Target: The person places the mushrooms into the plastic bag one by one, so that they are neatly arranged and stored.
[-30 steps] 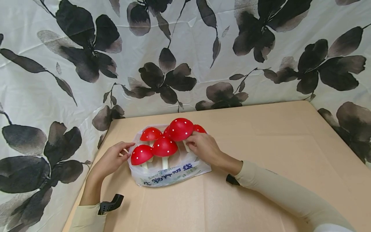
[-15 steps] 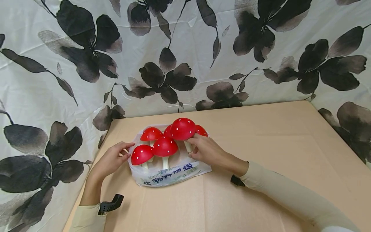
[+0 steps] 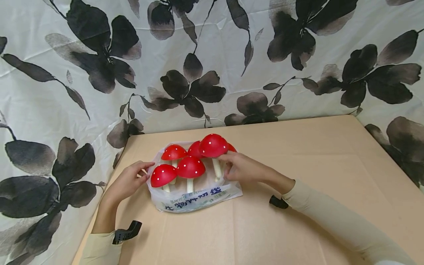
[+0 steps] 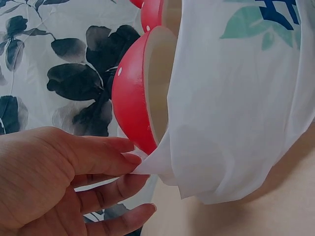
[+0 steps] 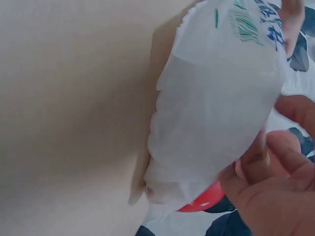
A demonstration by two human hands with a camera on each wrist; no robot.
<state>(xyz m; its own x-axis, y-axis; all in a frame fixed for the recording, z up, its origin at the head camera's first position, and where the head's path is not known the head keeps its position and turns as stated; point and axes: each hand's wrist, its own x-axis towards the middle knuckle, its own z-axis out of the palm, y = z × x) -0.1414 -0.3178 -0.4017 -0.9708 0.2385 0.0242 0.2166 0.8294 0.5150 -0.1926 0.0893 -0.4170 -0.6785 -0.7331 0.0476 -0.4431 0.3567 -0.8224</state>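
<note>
A white plastic bag [image 3: 198,201] with blue printing lies on the table, its mouth spread around several toy mushrooms with red, white-dotted caps and pale stems. My left hand [image 3: 129,183] is at the bag's left edge; in the left wrist view its fingertips [image 4: 129,161] pinch a fold of the bag beside a red cap [image 4: 129,91]. My right hand [image 3: 243,167] holds the largest mushroom [image 3: 214,145] at the right, index finger under the cap at the stem [image 3: 216,168]. In the right wrist view, the bag [image 5: 216,108] partly hides the fingers and caps.
The beige table [image 3: 298,162] extends right and in front of the bag. A white curtain [image 3: 251,22] with dark flower print hangs behind and to the left. Dark camera mounts [image 3: 128,232] sit at both wrists.
My right hand and the largest mushroom have shifted to the right, showing more of the stem and covering more of the cap behind. The left hand stays at the bag's edge.
</note>
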